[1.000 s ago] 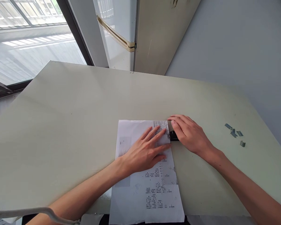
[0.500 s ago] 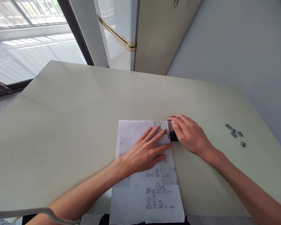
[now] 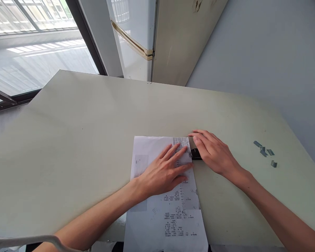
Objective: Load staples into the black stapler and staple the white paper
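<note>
Printed paper sheets (image 3: 181,224) lie on the table, reaching down to its near edge. My left hand (image 3: 165,173) rests flat on the upper part of the sheets with its fingers spread toward the right edge. Beside that edge, my right hand (image 3: 212,148) is over a small black object (image 3: 196,154), whose right part the hand hides. The fingers of my right hand are extended and lie close together, the tips near the paper's top right corner. What the black object is cannot be made out fully.
Several small grey-green strips (image 3: 263,149) lie on the right of the pale table (image 3: 94,115). Behind the table stands a white fridge (image 3: 136,38), with a window at the left and a wall at the right. A pale cable (image 3: 28,240) crosses the lower left corner.
The whole view has shifted slightly, with things a little lower and to the right. Both hands keep nearly the same place on the paper and the black object.
</note>
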The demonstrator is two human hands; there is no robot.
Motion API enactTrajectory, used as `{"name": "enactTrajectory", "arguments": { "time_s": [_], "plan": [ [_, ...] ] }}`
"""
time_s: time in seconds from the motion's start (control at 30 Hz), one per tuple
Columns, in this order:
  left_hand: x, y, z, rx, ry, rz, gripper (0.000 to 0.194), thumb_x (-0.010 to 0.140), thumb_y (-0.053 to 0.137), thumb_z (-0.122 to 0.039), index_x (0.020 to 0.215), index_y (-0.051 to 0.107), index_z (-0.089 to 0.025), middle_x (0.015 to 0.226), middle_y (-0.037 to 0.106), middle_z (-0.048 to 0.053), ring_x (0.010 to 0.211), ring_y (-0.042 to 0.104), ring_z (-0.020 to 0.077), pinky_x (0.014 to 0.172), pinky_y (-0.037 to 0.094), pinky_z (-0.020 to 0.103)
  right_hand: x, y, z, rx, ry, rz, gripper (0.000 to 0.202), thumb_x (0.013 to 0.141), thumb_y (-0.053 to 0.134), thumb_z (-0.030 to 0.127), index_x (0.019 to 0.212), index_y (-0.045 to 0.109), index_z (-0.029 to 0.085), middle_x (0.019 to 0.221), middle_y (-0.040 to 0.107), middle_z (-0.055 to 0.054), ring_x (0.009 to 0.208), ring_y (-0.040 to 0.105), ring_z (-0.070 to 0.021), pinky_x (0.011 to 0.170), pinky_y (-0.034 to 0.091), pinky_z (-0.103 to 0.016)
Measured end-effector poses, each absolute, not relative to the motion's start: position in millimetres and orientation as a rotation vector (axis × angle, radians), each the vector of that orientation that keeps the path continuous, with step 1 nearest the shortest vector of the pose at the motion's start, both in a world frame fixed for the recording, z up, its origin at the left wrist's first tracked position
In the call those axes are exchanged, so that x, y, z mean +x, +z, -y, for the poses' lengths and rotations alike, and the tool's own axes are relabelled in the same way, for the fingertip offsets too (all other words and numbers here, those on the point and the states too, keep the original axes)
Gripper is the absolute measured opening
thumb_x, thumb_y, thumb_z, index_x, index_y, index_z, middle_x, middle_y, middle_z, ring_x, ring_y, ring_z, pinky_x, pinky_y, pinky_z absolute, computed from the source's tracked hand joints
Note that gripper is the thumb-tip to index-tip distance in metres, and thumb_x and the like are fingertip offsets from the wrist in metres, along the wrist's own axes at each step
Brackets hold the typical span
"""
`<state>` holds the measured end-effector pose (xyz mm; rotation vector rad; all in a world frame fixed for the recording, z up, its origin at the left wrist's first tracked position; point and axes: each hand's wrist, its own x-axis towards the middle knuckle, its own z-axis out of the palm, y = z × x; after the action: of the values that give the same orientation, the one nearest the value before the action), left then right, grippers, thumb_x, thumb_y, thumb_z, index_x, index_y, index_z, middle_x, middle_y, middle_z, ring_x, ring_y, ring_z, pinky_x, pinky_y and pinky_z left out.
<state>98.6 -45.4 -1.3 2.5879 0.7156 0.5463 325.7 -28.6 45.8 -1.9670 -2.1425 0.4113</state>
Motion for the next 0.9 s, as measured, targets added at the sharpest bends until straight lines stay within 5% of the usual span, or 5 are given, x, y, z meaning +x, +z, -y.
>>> {"name": "enactTrajectory", "arguments": {
  "time_s": [0.9],
  "plan": [
    [98.9, -3.0, 46.3, 2.586, 0.551, -0.723, 0.040, 0.106, 0.059, -0.039, 0.142, 0.063, -0.023, 0.174, 0.025, 0.013, 0.161, 0.020, 0.0364, 0.130, 0.026, 0.061, 322.0, 43.7, 28.2, -1.970, 0.297, 2.192, 0.045, 0.109, 0.030, 0.034, 0.122, 0.073, 0.029, 0.142, 0.068, -0.004, 0.134, 0.062, -0.0281, 0.106, 0.053, -0.051]
  ]
}}
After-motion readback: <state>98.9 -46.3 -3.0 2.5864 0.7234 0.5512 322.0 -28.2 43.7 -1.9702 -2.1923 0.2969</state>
